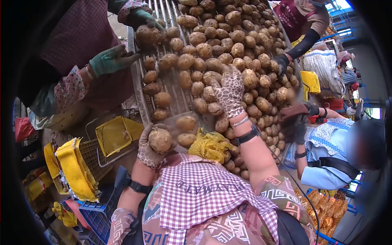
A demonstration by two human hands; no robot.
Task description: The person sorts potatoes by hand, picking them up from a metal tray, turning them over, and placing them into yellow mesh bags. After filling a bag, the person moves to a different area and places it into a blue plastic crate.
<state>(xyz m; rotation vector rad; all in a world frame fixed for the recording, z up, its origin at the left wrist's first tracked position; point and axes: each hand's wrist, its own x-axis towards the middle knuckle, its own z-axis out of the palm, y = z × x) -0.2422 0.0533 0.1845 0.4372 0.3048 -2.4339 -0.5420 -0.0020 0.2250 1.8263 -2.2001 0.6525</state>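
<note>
My left hand [150, 150], in a leopard-print glove, is wrapped round a large potato [160, 140] near the front left of the sorting table. My right hand [229, 92], in a matching glove, reaches forward over the heap. Its thumb and fingers are round a potato [211, 76] among the others; the fingertips are partly hidden. Two loose potatoes [186, 123] lie near my left hand, close to a crumpled yellow mesh bag [210, 146] at the table's near edge.
A heap of potatoes [249, 45] covers the slatted metal table [171, 98]. Co-workers' gloved hands [112, 61] work at the left, others at the right. Yellow sacks [75, 167] and a yellow-lined wire basket [116, 136] stand at the left; a blue crate [93, 216] sits below.
</note>
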